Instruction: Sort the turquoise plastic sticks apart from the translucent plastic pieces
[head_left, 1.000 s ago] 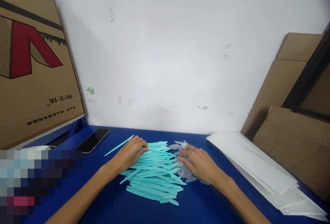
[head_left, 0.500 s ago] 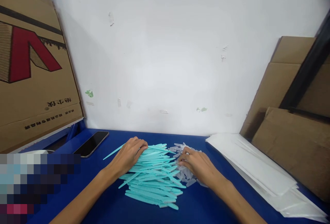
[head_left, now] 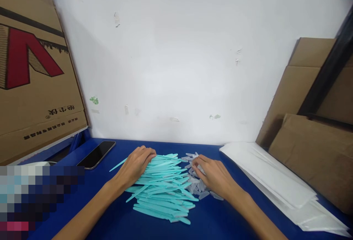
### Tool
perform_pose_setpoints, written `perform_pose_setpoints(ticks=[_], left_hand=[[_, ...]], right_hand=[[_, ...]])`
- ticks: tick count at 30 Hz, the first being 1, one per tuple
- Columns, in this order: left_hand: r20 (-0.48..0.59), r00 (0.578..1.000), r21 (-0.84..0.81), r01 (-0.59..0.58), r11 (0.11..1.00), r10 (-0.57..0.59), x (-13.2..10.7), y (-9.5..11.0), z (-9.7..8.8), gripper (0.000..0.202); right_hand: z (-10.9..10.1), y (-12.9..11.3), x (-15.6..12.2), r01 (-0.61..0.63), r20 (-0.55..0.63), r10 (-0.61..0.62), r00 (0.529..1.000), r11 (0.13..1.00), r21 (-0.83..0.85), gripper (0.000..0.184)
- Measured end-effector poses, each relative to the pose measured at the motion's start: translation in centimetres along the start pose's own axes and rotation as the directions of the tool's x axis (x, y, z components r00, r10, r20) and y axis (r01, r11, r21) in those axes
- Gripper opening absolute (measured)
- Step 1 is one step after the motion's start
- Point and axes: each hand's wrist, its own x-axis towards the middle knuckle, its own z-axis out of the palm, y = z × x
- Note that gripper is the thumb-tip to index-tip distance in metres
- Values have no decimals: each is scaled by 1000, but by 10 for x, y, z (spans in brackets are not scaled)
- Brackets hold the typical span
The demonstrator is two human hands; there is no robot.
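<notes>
A heap of thin turquoise plastic sticks (head_left: 162, 188) lies on the blue table (head_left: 209, 218) in front of me. My left hand (head_left: 135, 166) rests on the heap's far left side, fingers curled over the sticks. Right of the heap is a small pile of clear plastic caps (head_left: 198, 186). My right hand (head_left: 213, 175) lies on that pile with bent fingers; whether it grips a cap is hidden.
A dark phone (head_left: 96, 154) lies at the table's back left, beside a large printed cardboard box (head_left: 35, 81). A stack of white plastic bags (head_left: 275, 184) lies on the right, with brown cardboard (head_left: 314, 155) behind it. A white wall closes the back.
Both hands shifted only slightly on their piles; the view drifted a little. The right fingers moved a bit further over the clear caps.
</notes>
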Motion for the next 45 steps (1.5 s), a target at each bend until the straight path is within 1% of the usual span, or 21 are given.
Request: perform_pose_setpoints(ticks=[3, 6, 14, 19, 27, 33, 45], left_hand=[[-11, 1000, 6, -3, 1000, 3, 0, -1, -1, 35], [-21, 1000, 6, 3, 1000, -3, 0, -2, -1, 35], [-34, 999, -17, 16, 1000, -16, -3, -3, 1, 30], [-40, 999, -29, 6, 1000, -8, -2, -1, 0, 32], [-51, 999, -38, 14, 999, -16, -1, 0, -2, 32], [-64, 998, -39, 4, 999, -7, 0, 4, -6, 30], [-70, 997, -36, 16, 999, -18, 0, 4, -6, 30]], right_hand=[[-4, 1, -1, -45, -25, 45, 999, 999, 20, 25], [-4, 2, -1, -62, -16, 63, 998, 997, 36, 23], [-4, -1, 1, -47, 2, 47, 999, 997, 58, 25], [-4, -2, 1, -38, 12, 37, 999, 996, 76, 25], [-5, -2, 0, -43, -3, 43, 999, 995, 93, 29], [-3, 1, -1, -52, -29, 55, 998, 994, 95, 28], [-3, 1, -1, -45, -59, 51, 997, 994, 104, 30]])
